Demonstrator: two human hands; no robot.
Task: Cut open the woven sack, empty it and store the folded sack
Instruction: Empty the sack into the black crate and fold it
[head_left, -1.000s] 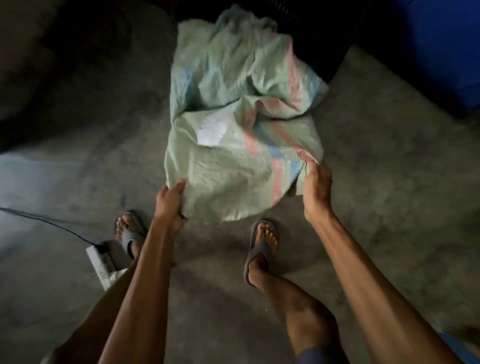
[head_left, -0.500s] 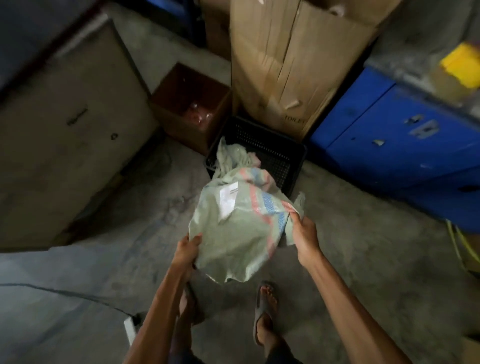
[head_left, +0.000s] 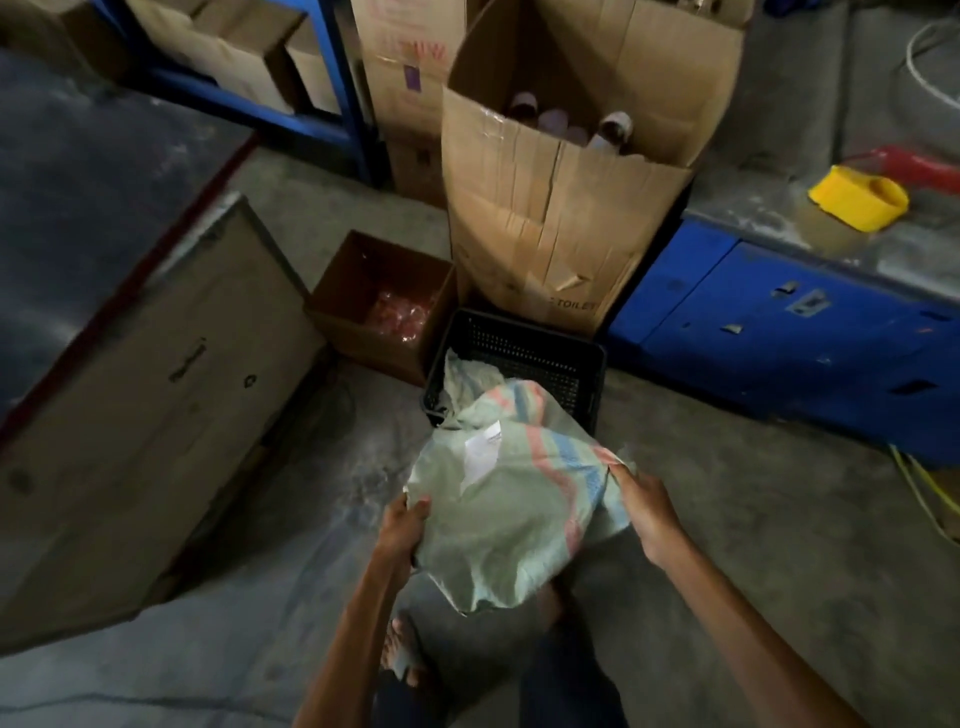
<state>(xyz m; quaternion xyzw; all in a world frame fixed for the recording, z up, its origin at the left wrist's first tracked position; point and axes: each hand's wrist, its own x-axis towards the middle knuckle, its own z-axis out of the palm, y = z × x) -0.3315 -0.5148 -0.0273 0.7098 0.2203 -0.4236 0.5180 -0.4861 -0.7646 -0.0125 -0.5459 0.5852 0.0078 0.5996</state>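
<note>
A pale green woven sack (head_left: 498, 499) with pink and blue stripes and a white label hangs crumpled between my hands. Its far end droops into a black plastic crate (head_left: 545, 358) on the floor ahead. My left hand (head_left: 402, 530) grips the sack's left edge. On the striped right edge, my right hand (head_left: 647, 512) is closed. What lies inside the crate under the sack is hidden.
A small brown box (head_left: 363, 291) with reddish items stands left of the crate. A tall torn carton (head_left: 561, 208) with rolls rises behind it. Blue cabinet (head_left: 779, 332) at right, with a yellow object (head_left: 857, 200) on top. Large flat carton (head_left: 140, 415) at left. Concrete floor around my feet.
The view has lifted from the floor to the crate and boxes. The sack is raised off the floor, and its far end now drapes into the black crate.
</note>
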